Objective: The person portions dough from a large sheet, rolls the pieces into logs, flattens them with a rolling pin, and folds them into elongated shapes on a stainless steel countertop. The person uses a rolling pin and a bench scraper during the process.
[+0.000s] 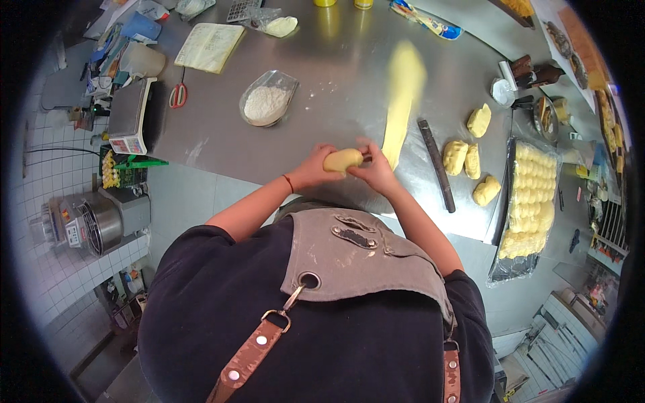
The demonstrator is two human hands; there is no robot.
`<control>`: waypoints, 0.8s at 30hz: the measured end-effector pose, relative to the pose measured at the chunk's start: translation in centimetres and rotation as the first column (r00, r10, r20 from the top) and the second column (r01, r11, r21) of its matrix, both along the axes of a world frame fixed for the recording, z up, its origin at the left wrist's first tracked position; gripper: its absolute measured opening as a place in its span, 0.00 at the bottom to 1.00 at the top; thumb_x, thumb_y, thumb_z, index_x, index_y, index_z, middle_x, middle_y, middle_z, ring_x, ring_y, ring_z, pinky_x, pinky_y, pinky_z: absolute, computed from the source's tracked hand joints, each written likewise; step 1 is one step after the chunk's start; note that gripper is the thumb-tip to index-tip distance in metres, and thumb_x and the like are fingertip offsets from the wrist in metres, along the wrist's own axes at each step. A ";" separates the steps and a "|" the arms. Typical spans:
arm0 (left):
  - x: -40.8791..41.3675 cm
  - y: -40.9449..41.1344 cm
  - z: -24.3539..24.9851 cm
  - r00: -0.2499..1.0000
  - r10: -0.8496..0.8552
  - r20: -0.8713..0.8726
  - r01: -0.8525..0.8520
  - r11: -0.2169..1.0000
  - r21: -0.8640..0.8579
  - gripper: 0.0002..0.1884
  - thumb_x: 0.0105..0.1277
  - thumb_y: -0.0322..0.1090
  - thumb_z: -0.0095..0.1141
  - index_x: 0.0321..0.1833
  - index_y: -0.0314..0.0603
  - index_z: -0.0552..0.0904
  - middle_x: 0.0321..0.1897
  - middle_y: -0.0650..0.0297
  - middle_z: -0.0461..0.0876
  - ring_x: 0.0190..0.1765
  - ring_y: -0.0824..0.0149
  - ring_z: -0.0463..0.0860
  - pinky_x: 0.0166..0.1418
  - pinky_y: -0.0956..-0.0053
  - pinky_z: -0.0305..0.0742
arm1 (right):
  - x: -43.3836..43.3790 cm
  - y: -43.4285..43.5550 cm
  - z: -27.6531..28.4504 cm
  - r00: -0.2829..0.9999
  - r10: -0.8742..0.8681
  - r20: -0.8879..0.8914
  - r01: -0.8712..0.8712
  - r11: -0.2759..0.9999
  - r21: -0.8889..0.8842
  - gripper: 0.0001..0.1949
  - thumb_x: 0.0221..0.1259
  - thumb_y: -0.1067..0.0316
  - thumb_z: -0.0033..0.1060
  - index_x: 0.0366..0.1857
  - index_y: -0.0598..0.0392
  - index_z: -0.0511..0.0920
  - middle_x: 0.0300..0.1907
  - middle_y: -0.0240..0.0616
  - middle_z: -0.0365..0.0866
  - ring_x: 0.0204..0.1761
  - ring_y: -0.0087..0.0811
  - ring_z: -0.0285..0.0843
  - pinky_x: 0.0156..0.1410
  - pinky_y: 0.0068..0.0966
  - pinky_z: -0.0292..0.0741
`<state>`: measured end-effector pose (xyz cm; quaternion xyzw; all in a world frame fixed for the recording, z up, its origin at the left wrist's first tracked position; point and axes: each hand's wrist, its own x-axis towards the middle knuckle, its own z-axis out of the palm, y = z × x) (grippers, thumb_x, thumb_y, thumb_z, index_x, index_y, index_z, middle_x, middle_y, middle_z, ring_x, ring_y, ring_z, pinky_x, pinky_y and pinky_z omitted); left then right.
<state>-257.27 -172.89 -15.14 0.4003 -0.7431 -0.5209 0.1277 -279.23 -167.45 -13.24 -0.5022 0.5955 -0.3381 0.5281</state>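
Note:
My left hand (316,169) holds a smooth yellow dough piece (342,160) above the table's near edge. At its right end, my right hand (374,169) touches the same piece with thumb and fingers. Just beyond the right hand lies a long, flattened yellow dough strip (397,126), its far end blurred. A dark rolling pin (436,165) rests to the right of the strip. Several dough lumps (455,157) sit beyond the pin. Left of the strip is a clear scoop of white flour (266,105), with flour specks scattered near it.
A plastic-covered tray of dough pieces (531,201) stands at right. On the left are a digital scale (132,116), red-handled scissors (178,94) and an open notebook (209,46) bearing writing. A blue-and-white packet (428,20) lies at the far side. A floor mixer (93,224) stands lower left.

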 end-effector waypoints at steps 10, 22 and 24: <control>-4.8 -14.9 1.6 0.898 0.429 -0.093 -0.373 0.857 0.356 0.26 0.65 0.54 0.67 0.48 0.33 0.85 0.42 0.63 0.84 0.43 0.73 0.81 0.47 0.74 0.76 | -6.6 -6.5 1.1 0.949 -0.246 -0.195 0.198 0.951 -0.238 0.23 0.58 0.68 0.73 0.59 0.54 0.78 0.57 0.42 0.82 0.54 0.38 0.82 0.55 0.33 0.81; -22.0 -27.3 -2.0 0.978 0.109 0.176 -0.007 0.869 -0.496 0.25 0.67 0.43 0.60 0.64 0.40 0.77 0.54 0.45 0.81 0.58 0.44 0.80 0.62 0.56 0.76 | -27.0 -20.2 -12.2 0.449 -0.313 -0.837 -0.141 0.900 -0.412 0.16 0.67 0.71 0.53 0.56 0.56 0.78 0.51 0.45 0.78 0.52 0.48 0.78 0.55 0.43 0.78; -26.0 -26.9 -4.3 0.974 0.147 0.171 -0.057 0.894 -0.443 0.22 0.64 0.39 0.62 0.60 0.39 0.78 0.53 0.46 0.83 0.55 0.43 0.82 0.59 0.53 0.78 | -24.8 -22.3 -13.6 0.499 -0.314 -0.808 -0.083 0.911 -0.405 0.16 0.66 0.69 0.55 0.56 0.58 0.78 0.53 0.47 0.76 0.53 0.50 0.77 0.55 0.44 0.78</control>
